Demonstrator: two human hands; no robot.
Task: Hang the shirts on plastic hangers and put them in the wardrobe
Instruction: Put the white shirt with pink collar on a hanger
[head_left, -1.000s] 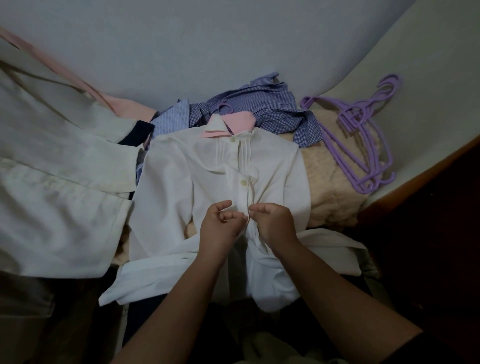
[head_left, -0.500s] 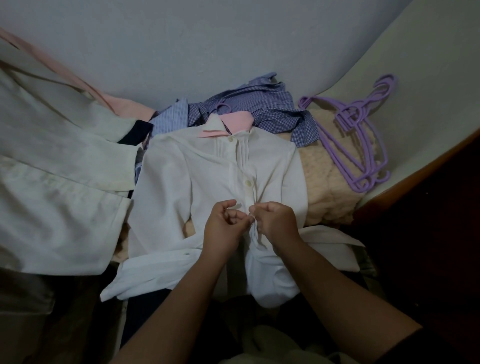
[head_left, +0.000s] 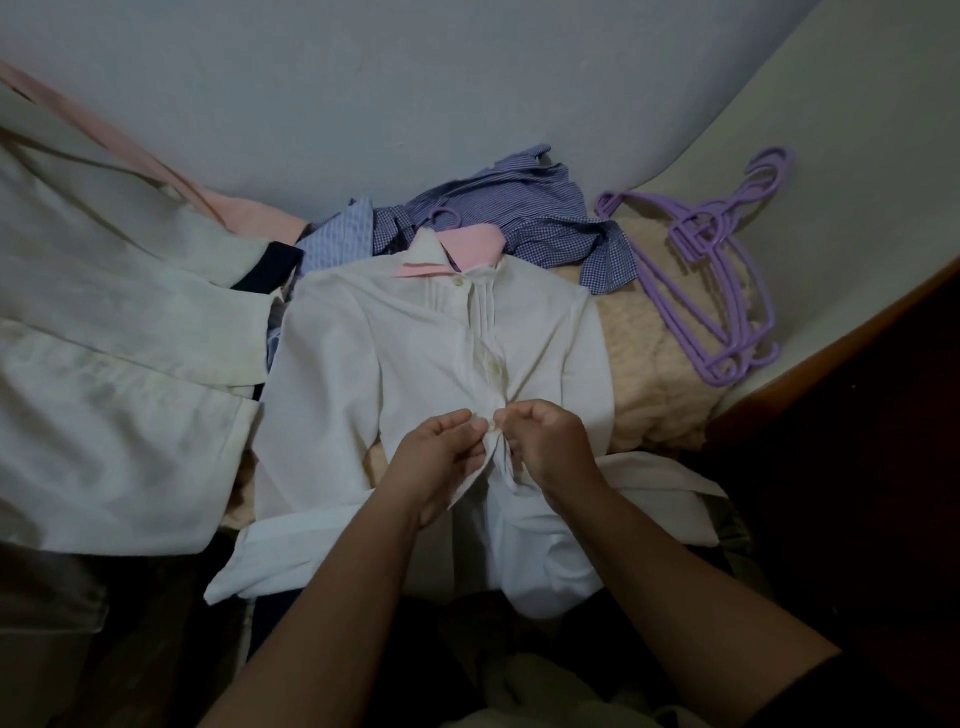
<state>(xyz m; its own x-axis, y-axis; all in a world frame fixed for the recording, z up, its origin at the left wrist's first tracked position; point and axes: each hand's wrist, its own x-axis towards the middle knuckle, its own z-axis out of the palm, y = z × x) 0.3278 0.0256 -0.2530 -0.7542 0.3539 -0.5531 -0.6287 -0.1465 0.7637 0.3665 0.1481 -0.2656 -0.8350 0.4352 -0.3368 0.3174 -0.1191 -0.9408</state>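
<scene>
A white button-up shirt lies flat, front up, collar away from me, with a purple hanger hook poking out above its collar. My left hand and my right hand meet at the shirt's button placket, halfway down. Both pinch the placket cloth between thumb and fingers. A bundle of purple plastic hangers lies at the right. A blue checked shirt and a pink garment are heaped behind the collar.
A large cream garment spreads over the left side. A beige fuzzy blanket lies under the shirt at the right. A brown wooden edge borders the right. The pale wall rises behind.
My two hands have closed together on the placket and shifted slightly; the cloth under them has bunched more. The shirt otherwise lies as before.
</scene>
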